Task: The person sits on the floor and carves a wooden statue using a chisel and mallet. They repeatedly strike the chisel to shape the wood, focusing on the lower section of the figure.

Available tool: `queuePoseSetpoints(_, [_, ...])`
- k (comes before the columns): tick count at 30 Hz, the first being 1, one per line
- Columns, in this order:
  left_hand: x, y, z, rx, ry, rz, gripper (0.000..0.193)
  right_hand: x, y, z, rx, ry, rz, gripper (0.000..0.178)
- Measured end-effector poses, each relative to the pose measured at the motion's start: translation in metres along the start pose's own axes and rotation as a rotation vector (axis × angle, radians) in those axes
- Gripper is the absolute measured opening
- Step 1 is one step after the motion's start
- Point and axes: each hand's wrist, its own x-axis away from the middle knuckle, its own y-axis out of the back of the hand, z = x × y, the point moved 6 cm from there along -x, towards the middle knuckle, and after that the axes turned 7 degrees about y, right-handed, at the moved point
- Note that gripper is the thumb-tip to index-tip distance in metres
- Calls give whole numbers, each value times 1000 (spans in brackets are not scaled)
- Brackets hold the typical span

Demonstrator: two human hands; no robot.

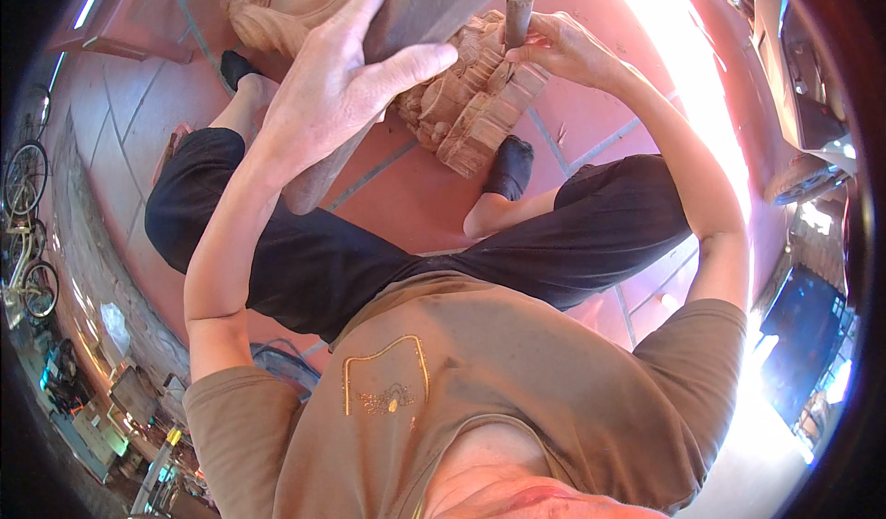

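Note:
My left hand [337,90] is closed around a thick grey-brown wooden mallet [441,4], its thumb stretched along the side. One end of the mallet slants down toward my lap, and the broad end points up to the right. My right hand [568,53] pinches a tool with a round wooden handle [519,16], probably a chisel, upright against the carved wood. Its lower end is hidden by fingers and carving. The reddish-brown wood carving [475,118], with ridged, layered relief, lies on the floor between my legs. The mallet is above it, apart from the handle top.
A larger rounded part of carved wood [268,7] lies beyond my left hand. My feet [508,168] in dark socks are beside the carving. Reddish floor tiles [397,196] surround me. Bicycles [28,178] stand far left, and a wooden piece of furniture [120,21] at upper left.

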Motion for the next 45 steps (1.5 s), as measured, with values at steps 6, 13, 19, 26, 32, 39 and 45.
queuePoseSetpoints(6, [0, -15, 9, -205, -143, -93, 54, -2, -2, 13, 79, 34, 34, 24])
queuePoseSetpoints(13, [1, -1, 5, -193, -73, -104, 61, 1, -2, 27, 59, 158, -24, 21])
queuePoseSetpoints(19, [12, -4, -3, -32, -221, -142, 60, 5, -8, 37, 163, 208, 10, 28])
queuePoseSetpoints(26, [36, -23, 31, -12, 62, -62, 56, 5, -11, 43, 257, 322, -81, 25])
queuePoseSetpoints(32, [57, -22, 28, 244, -2, -292, 49, 2, -15, 36, 251, 291, -9, 25])
queuePoseSetpoints(39, [57, -28, 43, 173, 84, -205, 45, 3, -18, 43, 220, 309, -6, 25])
queuePoseSetpoints(45, [65, -30, 50, 276, 50, -321, 45, -1, -16, 60, 178, 273, 54, 22])
